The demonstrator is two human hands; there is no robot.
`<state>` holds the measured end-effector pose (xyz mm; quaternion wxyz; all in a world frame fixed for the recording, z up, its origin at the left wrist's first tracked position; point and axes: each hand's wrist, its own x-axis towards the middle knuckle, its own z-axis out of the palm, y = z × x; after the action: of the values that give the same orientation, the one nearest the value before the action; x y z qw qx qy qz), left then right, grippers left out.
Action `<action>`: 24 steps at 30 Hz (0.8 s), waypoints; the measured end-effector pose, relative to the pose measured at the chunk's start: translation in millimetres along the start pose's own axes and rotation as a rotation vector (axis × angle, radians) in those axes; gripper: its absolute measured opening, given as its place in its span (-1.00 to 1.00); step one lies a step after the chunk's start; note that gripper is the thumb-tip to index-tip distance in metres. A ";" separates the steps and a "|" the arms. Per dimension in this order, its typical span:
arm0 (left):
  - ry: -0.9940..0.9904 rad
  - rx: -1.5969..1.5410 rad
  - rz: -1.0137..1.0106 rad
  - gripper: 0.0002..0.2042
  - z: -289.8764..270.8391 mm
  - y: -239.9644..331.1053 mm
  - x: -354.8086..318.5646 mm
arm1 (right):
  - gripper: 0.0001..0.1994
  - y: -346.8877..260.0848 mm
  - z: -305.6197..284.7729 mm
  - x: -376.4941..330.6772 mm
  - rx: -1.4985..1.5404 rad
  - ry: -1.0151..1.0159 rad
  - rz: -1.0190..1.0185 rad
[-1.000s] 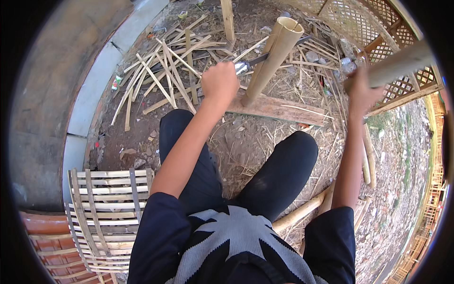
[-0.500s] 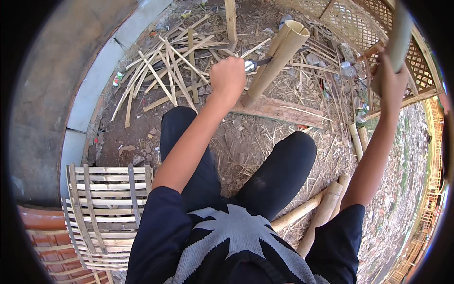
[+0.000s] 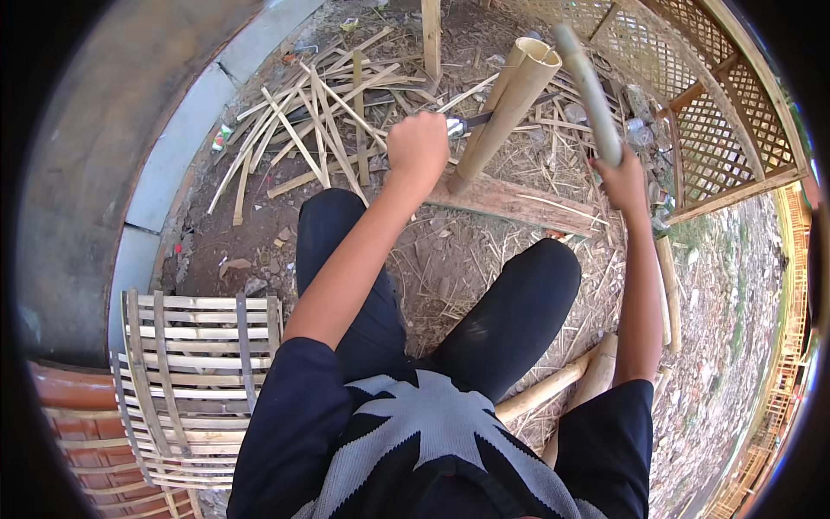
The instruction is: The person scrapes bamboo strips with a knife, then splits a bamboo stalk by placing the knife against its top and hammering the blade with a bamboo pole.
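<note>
My left hand point(image 3: 417, 149) is closed around the handle of a long knife point(image 3: 478, 120). Its dark blade runs across a split bamboo tube point(image 3: 508, 108) and sticks out on the right side. The tube leans slightly, its lower end on a wooden board point(image 3: 527, 206) and its hollow top split open. In my right hand point(image 3: 626, 180) is a thick, pale round stick point(image 3: 590, 97), gripped at its lower end. The stick is raised, its upper end tilted left, beside the tube and apart from it.
Thin bamboo strips point(image 3: 320, 121) lie scattered at the far left, near an upright wooden post point(image 3: 431, 39). A slatted bamboo rack point(image 3: 203, 372) stands at near left. Bamboo poles point(image 3: 549, 385) lie right of my knees. A lattice panel point(image 3: 718, 130) stands far right.
My right hand has swung the stick left and inward, from the far right to close beside the bamboo tube. My left hand stays on the knife handle.
</note>
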<state>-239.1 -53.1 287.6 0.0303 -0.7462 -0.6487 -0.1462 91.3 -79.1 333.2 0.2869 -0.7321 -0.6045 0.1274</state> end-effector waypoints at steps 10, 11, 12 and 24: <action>0.038 -0.041 -0.002 -0.89 33.9 -0.4 16.4 | -0.69 -73.0 -58.7 20.8 0.884 0.705 -0.305; 0.039 -0.021 -0.025 -0.88 36.5 -1.4 13.5 | -0.73 -39.4 -16.5 28.8 0.634 0.836 -0.239; 0.035 -0.018 -0.023 -0.88 38.4 -2.3 11.4 | -0.74 -20.5 26.1 16.9 0.495 0.585 -0.223; -0.017 -0.003 -0.034 -0.88 40.6 -4.5 10.8 | -0.59 -21.7 -44.0 23.9 0.011 0.146 -0.092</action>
<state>-235.0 -32.5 251.0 0.0208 -0.7364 -0.6613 -0.1413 102.8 -65.7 384.8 0.3398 -0.7093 -0.6143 0.0636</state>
